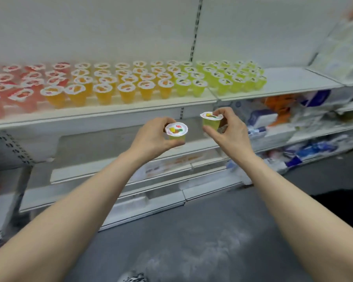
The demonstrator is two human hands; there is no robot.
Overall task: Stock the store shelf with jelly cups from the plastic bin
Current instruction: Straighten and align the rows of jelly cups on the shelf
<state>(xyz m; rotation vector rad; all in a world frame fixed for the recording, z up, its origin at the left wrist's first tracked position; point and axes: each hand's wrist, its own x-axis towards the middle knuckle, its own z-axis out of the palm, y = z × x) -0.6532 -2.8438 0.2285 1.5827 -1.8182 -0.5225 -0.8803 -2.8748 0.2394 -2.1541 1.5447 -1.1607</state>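
My left hand [151,137] grips a yellow-green jelly cup [176,132] with a white foil lid, held upright below the shelf's front edge. My right hand [230,131] pinches a second yellow-green jelly cup [210,120] by its rim and side, a little higher and to the right. Above them the white shelf [130,109] carries rows of jelly cups: red ones [18,92] at the left, orange ones [126,86] in the middle, green ones [228,78] to the right. The plastic bin is out of view.
The shelf board right of the green cups [293,80] is bare. Lower shelves at the right hold white and blue packaged goods [273,123]. Lower white shelf boards [120,171] run beneath my hands. Grey floor [192,231] lies below.
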